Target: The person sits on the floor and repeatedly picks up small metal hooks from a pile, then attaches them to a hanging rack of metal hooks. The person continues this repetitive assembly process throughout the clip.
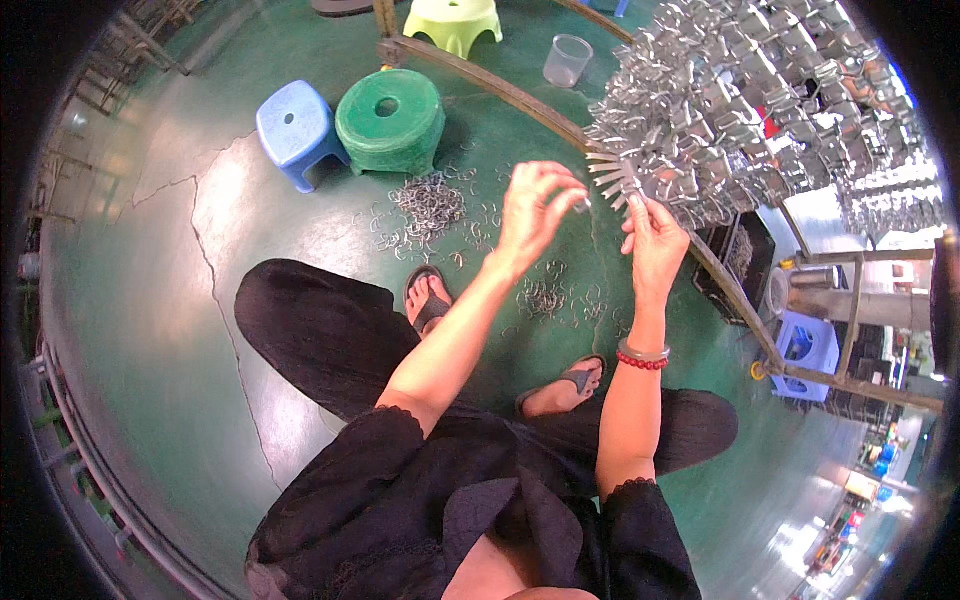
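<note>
My left hand (535, 215) is raised in front of the rack, thumb and forefinger pinched on a small shiny metal piece (582, 205). Just to its right, my right hand (657, 245) pinches a flat metal part (632, 192) at the lower edge of a large hanging cluster of silver metal parts (720, 110). Thin flat parts (605, 172) fan out there, beside my right fingertips. Many small curved metal pieces lie below on the floor, in a larger pile (428, 205) and a smaller pile (545, 297).
A green stool (390, 120) and a blue stool (295, 125) stand left of the rack, a yellow-green stool (455, 22) behind it. The rack's metal frame (500, 85) crosses ahead. A clear plastic cup (568, 62), a black crate (735, 265) and a purple-blue stool (805, 350) are nearby.
</note>
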Action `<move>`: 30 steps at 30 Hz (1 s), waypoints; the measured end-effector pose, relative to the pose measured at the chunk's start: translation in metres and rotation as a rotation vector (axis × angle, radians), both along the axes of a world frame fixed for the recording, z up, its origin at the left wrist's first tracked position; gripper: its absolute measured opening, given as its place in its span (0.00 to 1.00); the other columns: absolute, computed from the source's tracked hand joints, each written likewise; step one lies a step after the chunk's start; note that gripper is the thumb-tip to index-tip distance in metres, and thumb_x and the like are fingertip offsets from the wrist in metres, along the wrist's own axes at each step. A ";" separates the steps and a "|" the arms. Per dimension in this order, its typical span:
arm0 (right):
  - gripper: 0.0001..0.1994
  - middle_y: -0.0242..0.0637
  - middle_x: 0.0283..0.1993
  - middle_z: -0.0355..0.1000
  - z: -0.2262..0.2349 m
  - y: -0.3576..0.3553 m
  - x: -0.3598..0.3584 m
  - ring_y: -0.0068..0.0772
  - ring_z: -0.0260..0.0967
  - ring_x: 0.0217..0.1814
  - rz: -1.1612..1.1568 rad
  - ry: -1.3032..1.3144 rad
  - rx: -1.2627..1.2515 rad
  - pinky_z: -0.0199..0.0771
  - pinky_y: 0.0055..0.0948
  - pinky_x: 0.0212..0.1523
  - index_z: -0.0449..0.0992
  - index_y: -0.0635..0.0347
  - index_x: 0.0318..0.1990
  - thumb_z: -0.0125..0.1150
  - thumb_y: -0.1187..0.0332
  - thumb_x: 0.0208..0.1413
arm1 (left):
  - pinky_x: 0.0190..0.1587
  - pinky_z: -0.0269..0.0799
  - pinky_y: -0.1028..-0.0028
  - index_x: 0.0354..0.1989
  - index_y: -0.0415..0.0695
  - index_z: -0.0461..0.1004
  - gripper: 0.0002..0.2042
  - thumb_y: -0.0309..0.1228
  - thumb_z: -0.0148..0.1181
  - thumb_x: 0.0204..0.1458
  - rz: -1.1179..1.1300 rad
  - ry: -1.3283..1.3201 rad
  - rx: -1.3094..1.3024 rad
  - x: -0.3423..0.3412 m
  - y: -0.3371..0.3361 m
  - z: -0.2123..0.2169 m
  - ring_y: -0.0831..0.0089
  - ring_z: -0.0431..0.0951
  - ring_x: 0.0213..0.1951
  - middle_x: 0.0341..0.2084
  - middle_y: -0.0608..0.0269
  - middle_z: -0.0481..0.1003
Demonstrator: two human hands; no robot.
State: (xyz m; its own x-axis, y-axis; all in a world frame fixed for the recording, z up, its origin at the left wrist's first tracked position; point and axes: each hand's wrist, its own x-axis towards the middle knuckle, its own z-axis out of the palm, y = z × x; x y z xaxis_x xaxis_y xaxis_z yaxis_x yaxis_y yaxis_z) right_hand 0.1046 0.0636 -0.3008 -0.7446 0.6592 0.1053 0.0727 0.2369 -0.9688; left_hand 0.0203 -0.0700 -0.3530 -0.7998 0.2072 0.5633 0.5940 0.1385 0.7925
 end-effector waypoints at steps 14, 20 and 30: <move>0.12 0.31 0.18 0.70 -0.066 -0.005 0.074 0.14 0.60 0.13 0.084 -0.456 0.098 0.59 0.18 0.14 0.77 0.65 0.41 0.59 0.66 0.53 | 0.32 0.69 0.79 0.35 0.38 0.76 0.09 0.31 0.57 0.51 0.028 -0.351 0.225 -0.164 -0.134 -0.027 0.80 0.74 0.30 0.27 0.65 0.77; 0.11 0.31 0.18 0.70 -0.066 -0.010 0.080 0.14 0.60 0.13 0.079 -0.519 0.139 0.60 0.18 0.14 0.78 0.64 0.40 0.58 0.66 0.53 | 0.22 0.65 0.77 0.29 0.39 0.78 0.12 0.38 0.60 0.49 0.065 -0.486 -0.169 -0.237 -0.158 -0.098 0.81 0.72 0.23 0.19 0.66 0.75; 0.12 0.34 0.17 0.70 -0.064 -0.009 0.084 0.20 0.63 0.14 0.104 -0.585 0.209 0.64 0.23 0.17 0.78 0.64 0.39 0.56 0.64 0.55 | 0.38 0.69 0.65 0.33 0.43 0.76 0.10 0.36 0.58 0.47 0.085 -0.289 -0.794 -0.276 -0.155 -0.145 0.60 0.77 0.35 0.29 0.54 0.77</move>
